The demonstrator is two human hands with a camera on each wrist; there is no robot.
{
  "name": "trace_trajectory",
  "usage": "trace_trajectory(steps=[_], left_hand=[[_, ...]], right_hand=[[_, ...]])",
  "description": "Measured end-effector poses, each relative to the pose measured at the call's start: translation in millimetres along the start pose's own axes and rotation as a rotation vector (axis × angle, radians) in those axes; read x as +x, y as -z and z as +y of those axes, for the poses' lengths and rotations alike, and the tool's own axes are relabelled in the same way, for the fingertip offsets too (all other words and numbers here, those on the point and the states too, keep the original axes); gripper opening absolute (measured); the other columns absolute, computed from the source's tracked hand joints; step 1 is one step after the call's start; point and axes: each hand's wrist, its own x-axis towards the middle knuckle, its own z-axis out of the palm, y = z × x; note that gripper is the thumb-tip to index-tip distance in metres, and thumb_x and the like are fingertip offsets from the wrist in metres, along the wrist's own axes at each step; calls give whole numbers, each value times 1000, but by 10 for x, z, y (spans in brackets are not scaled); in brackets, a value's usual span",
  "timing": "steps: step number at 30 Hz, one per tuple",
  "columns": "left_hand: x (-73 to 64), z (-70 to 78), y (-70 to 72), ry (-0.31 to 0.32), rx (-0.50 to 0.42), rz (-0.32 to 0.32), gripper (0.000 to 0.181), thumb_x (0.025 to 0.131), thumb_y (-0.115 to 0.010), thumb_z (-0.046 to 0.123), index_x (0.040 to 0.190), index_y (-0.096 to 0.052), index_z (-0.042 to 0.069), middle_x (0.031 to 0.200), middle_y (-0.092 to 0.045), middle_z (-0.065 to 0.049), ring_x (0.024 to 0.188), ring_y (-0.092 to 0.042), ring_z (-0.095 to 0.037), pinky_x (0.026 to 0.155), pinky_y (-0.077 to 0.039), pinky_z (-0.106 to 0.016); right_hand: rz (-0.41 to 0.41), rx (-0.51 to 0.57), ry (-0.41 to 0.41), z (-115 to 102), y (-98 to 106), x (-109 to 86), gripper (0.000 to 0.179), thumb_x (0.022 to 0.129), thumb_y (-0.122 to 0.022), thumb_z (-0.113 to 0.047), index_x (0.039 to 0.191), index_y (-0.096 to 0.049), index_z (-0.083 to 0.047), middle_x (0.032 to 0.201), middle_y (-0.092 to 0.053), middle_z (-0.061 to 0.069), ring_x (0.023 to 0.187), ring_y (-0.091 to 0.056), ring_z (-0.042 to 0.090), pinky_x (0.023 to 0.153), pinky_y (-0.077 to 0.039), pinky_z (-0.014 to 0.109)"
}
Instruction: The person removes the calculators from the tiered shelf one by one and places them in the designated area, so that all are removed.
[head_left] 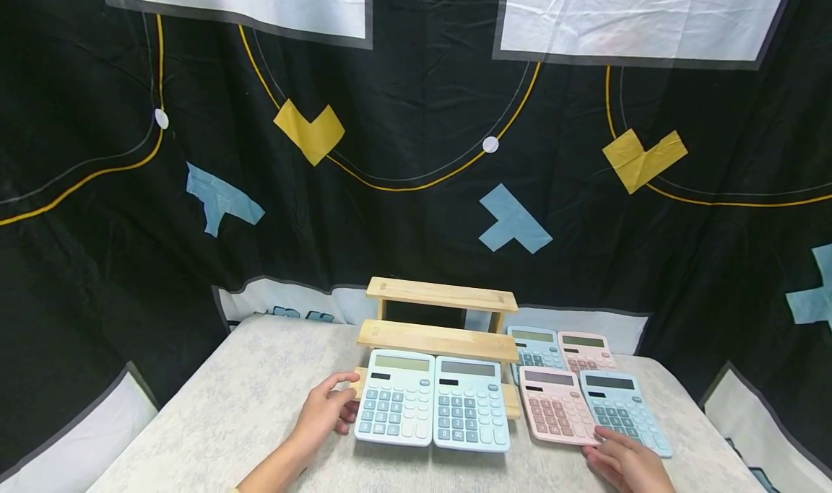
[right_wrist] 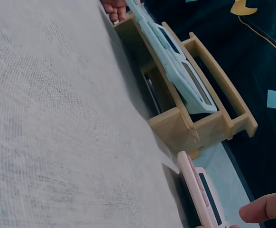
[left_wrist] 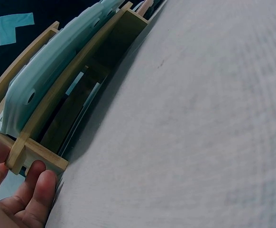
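Note:
My left hand [head_left: 325, 406] grips the left end of a light wooden tiered rack [head_left: 437, 340]; in the left wrist view its thumb and fingers lie on either side of the lowest bar's end. Two pale blue calculators [head_left: 395, 399] [head_left: 471, 406] lean side by side on the rack's lower tier. At the right, my right hand [head_left: 627, 460] holds a pink calculator [head_left: 555, 406] by its lower right corner. In the right wrist view, this pink calculator [right_wrist: 195, 190] is tilted, a dark shadow beneath it. A blue calculator [head_left: 627, 410] lies right beside it, close to the thumb.
Behind the held calculator lie another blue calculator [head_left: 534, 343] and another pink calculator [head_left: 585, 348], next to the rack's right end. The rack's upper tiers rise behind the leaning calculators. A pale mottled table [head_left: 260, 363] bears everything; a dark patterned curtain [head_left: 416, 226] hangs behind.

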Motion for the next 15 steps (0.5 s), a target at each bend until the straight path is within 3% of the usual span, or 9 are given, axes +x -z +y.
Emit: trace_trajectory(steps=[4,9,15], left_hand=[[-1,5,1,-2,-2,-4,39,94,-57,17,132,-61,9,81,-72,-7,68,-62,-20,55,-54,-32],[-12,10,2,-1,-2,-5,39,94,-57,17,132,-61,9,81,-72,-7,68,-62,-20,55,-54,-32],[-20,20,0,4,0,1,39,94,-56,16,132,-61,9,80,-72,-7,67,-62,-19,55,-54,-32]], right_hand=[[4,53,-8,-1,12,-2,69,98,-55,-14,153,-22,13,154,-22,40,93,-73,14,91,-57,29],[2,-26,-10,6,34,18,69,98,-55,-20,151,-26,13,153,-24,40,92,-71,11,90,-57,27],[10,15,-40,-9,81,77,67,96,-56,-9,149,-25,17,149,-31,40,90,-72,15,92,-57,31]])
